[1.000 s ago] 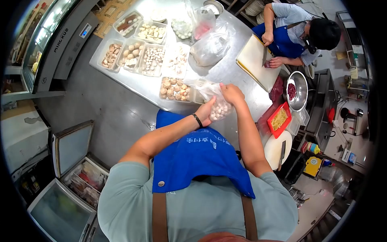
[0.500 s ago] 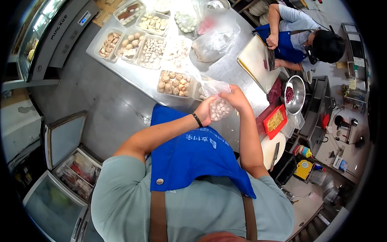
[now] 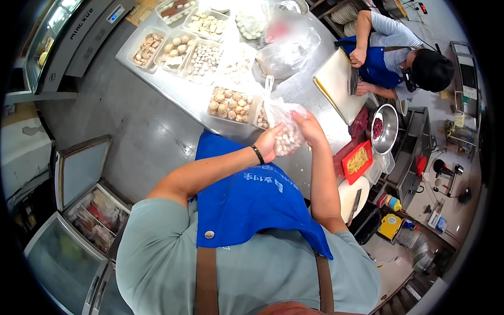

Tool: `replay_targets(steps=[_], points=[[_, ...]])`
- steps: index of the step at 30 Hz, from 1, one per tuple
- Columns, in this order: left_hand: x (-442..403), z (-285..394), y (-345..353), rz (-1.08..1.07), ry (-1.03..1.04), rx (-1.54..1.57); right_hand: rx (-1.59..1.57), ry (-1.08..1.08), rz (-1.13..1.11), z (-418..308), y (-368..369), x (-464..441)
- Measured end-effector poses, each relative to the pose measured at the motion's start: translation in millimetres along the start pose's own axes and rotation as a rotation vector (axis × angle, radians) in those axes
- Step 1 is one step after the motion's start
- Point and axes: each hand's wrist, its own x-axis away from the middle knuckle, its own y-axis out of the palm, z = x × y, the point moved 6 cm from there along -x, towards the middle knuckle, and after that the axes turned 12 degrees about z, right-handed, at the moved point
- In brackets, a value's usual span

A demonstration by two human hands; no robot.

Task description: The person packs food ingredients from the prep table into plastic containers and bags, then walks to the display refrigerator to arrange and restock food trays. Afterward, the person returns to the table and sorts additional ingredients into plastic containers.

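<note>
Fingers curled, left hand and right hand grip a filled plastic bag.

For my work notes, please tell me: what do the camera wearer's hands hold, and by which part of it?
A translucent plastic bag of small pale pieces: the left hand holds its left side, the right hand its upper right side.

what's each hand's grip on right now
Left hand: closed on the translucent plastic bag of small whitish pieces.
Right hand: closed on the same bag, at its other side.
</note>
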Motion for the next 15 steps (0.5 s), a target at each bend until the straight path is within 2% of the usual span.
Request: replay_targets(steps=[4,10,12,13,15], points=[[5.6,0.2,6.3,-0.020,0.023,0.005,-0.041,0.014,0.011,4.9,-9.2,-0.8],[-1.8,-5.2,-4.9,0.087,0.087,-0.062,-0.041,0.145,0.009,11.6,-8.8,4.5],[-7.0,-3.8,-9.8,0.099,0.146,-0.106,0.131,-0.100,-0.129,3.8,0.7,11.1],[-9.5,-4.6,-12.1,0.102,0.147,-0.109,0.127,-0.101,-0.130,4.1,2.2,13.0],[-5.2,3.6,-15.9,0.254,0.185,-0.196,0.127,-0.100,-0.052,1.0,3.1,15.3]])
